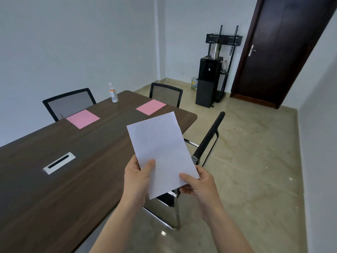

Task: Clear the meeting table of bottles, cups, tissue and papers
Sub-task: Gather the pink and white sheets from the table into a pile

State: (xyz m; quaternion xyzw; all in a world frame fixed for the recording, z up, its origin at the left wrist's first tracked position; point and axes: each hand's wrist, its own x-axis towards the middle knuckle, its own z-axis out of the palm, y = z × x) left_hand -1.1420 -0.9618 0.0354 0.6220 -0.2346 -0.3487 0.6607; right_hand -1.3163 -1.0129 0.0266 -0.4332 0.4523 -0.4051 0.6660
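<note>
Both hands are up in front of the body, holding white papers (pixel 161 152) in the air above the near edge of the dark wooden surface (pixel 54 179). The left hand (pixel 137 177) pinches the lower left edge, thumb lying on the top face and fingers tucked behind. The right hand (pixel 197 183) pinches the lower right corner the same way, thumb on top. A second sheet's edge peeks out along the right side, so it is more than one page. Out on the surface lie two pink sheets, one (pixel 83 118) by the far left side and one (pixel 151 106) near the far end, well apart from each other. A clear bottle (pixel 113 93) with an orange label stands upright at the far edge, between the two far chairs. A metal cable slot (pixel 59 163) sits in the middle of the surface. A black chair (pixel 207 141) is just beside the right edge, under the held papers.
</note>
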